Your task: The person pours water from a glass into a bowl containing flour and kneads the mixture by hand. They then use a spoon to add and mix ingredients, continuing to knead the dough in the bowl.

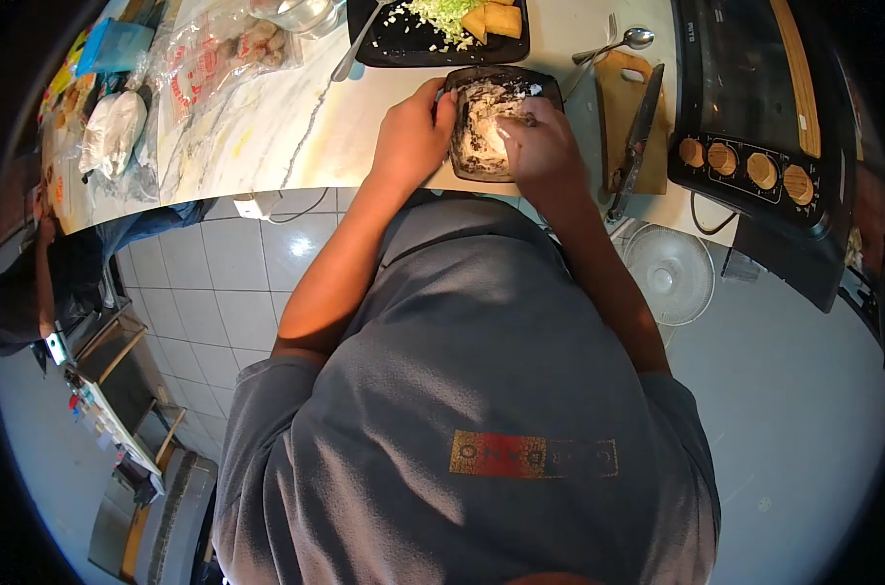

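A square black bowl (pixel 481 174) sits at the table's near edge, with a pale, sticky mixture (pixel 485 127) spread over its inside. My left hand (pixel 419 132) grips the bowl's left side, thumb along the rim. Over the bowl's right half, my right hand (pixel 542 146) is closed, fingers down by the mixture. What it holds is mostly hidden; only a small dark end shows at the fingers. Just behind the bowl, a black plate (pixel 389 51) carries chopped green vegetable (pixel 442 19) and yellow-brown blocks (pixel 493 19); a spoon (pixel 357 44) rests across its left rim.
To the right lie a cutting board (pixel 615 107), a knife (pixel 642 127), and a spoon and fork (pixel 637 39). Beyond stands a black oven (pixel 754 88) with wooden knobs. Plastic bags (pixel 213 58) and a glass bowl (pixel 311 15) are at the left. Another person's arm (pixel 43 273) shows far left.
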A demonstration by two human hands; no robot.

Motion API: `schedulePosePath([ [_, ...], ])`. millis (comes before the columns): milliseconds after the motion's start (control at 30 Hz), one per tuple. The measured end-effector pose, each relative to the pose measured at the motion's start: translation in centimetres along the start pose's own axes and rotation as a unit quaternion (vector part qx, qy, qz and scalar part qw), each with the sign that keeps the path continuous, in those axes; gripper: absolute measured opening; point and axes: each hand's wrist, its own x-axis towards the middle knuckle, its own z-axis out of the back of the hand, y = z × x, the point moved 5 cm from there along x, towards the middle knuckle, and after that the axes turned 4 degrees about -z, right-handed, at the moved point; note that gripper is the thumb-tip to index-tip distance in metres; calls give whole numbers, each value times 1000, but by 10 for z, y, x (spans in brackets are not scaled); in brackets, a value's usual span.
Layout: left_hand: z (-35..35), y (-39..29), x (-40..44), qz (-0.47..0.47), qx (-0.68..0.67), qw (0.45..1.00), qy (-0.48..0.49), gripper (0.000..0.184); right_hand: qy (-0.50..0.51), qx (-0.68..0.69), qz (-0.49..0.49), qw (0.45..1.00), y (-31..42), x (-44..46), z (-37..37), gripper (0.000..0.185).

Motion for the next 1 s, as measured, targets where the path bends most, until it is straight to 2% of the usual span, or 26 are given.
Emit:
schedulePosePath([
  [133, 0, 0, 0, -1, -7, 1000, -1, 33, 10, -35, -8, 999, 3, -5, -4, 28],
  [233, 1, 0, -1, 5, 2, 1000, 2, 33, -2, 23, 19, 1000, -1, -2, 5, 27],
  [300, 1, -1, -1, 5, 3, 1000, 4, 33, 22, 133, -111, 985, -15, -2, 8, 27],
  [433, 0, -1, 0, 12, 5, 1000, 10, 33, 52, 125, -114, 984, -3, 6, 18, 31],
  [500, -3, 4, 0, 2, -3, 1000, 7, 32, -11, 39, -8, 999, 7, 7, 10, 34],
  [533, -2, 1, 1, -5, -10, 1000, 1, 32, -13, 38, -10, 999, 6, 5, 5, 34],
  [633, 1, -5, 0, 13, -5, 1000, 12, 26, 25, -8, -31, 999, 2, 4, -10, 35],
  [700, 2, -3, 0, 10, 6, 1000, 15, 29, 127, -52, -22, 990, -6, 7, -22, 30],
  [733, 1, -2, 0, 6, 15, 1000, 18, 32, 127, -52, -23, 990, -7, 7, -20, 30],
  [800, -2, 1, 0, 0, 5, 1000, 13, 32, 102, 32, -54, 993, -10, 11, -13, 23],
  [833, -1, 1, 1, -4, -3, 1000, 7, 31, 102, 31, -54, 993, -6, 13, -8, 23],
  [900, 0, -1, 0, 0, -3, 1000, 8, 32, 78, 148, -129, 977, -2, 14, 4, 19],
  [933, 1, -1, 0, 2, -2, 1000, 10, 32, 79, 148, -129, 977, -1, 16, 5, 19],
  [1000, 0, 0, 0, 2, 0, 1000, 11, 32, 161, 106, -126, 973, -1, 20, -1, 19],
])
